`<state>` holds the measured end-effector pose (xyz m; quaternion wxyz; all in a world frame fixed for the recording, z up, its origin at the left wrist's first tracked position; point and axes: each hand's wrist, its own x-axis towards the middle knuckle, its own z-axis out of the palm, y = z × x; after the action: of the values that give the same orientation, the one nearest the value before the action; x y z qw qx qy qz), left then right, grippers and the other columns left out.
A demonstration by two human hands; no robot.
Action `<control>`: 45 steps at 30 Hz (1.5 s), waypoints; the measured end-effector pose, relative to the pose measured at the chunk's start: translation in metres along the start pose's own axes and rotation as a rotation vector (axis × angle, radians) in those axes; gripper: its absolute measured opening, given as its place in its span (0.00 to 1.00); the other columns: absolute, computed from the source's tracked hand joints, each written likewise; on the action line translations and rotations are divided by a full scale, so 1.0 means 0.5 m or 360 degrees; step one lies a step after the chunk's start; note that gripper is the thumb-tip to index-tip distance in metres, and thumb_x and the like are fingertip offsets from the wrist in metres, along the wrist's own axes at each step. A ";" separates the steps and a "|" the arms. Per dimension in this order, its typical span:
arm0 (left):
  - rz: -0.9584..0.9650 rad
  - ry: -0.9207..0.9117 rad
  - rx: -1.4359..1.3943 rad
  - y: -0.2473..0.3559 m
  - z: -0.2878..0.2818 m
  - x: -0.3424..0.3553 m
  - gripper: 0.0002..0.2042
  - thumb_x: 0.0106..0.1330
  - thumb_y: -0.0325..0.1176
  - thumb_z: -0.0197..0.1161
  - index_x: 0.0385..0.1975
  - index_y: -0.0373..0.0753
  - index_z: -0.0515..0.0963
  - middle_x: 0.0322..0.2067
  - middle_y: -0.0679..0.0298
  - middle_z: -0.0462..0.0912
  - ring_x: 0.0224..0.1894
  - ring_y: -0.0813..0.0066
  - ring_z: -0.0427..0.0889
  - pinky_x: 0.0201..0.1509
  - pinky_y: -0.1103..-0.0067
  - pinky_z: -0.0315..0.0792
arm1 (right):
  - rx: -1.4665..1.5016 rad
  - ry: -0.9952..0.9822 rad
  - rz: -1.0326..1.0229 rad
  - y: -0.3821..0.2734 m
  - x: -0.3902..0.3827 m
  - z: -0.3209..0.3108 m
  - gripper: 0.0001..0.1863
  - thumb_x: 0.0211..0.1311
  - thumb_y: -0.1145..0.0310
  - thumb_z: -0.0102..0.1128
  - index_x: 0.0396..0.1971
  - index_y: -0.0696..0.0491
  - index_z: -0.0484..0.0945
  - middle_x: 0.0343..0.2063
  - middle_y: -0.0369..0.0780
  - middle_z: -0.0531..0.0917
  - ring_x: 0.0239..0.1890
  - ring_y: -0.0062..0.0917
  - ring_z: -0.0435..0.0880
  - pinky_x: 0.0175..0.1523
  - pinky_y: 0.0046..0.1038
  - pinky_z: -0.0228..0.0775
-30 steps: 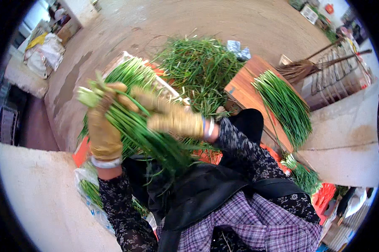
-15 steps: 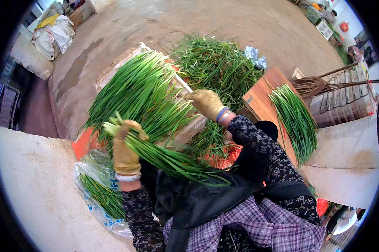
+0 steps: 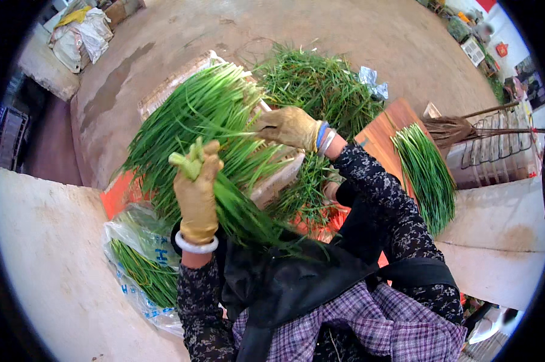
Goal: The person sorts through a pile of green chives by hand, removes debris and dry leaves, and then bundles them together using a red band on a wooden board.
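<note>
My left hand [image 3: 198, 196], in a tan glove, is closed around a bunch of green chives [image 3: 239, 211]. Their pale ends stick up past the fingers, and the leaves trail over my black apron [image 3: 296, 271]. Before me a pale plastic crate [image 3: 283, 180] bears a large heap of chives [image 3: 194, 111], white ends toward the far right. At the heap's right side my gloved right hand [image 3: 289, 128] has its fingers pinched together, with a thin chive stalk running left from the fingertips.
A pile of loose green trimmings [image 3: 321, 90] lies beyond the crate. On the right, a wooden board [image 3: 375, 136] carries a neat chive bundle [image 3: 426, 175], near a broom [image 3: 450, 130]. A clear plastic bag [image 3: 124, 226] with more chives sits at left, beside a low pale wall [image 3: 55, 241].
My left hand has moved right and turned more upright with its bunch. My right hand has shifted slightly left and up, over the heap, and a stalk now stretches from its fingertips.
</note>
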<state>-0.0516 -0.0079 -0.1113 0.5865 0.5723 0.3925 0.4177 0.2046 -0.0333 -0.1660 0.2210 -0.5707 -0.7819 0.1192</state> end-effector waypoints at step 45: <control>0.0059 -0.1165 -0.0168 0.172 0.261 -0.047 0.14 0.63 0.31 0.65 0.45 0.30 0.80 0.39 0.61 0.84 0.38 0.76 0.81 0.46 0.80 0.74 | -0.0895 -0.0849 -0.0615 -0.120 -0.207 -0.458 0.09 0.56 0.68 0.59 0.36 0.53 0.79 0.30 0.39 0.80 0.32 0.32 0.81 0.35 0.34 0.74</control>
<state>0.0592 -0.0748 -0.0209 0.7091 0.6597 0.1242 0.2157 0.2905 -0.1654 0.0387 -0.1348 -0.4010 -0.9061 0.0013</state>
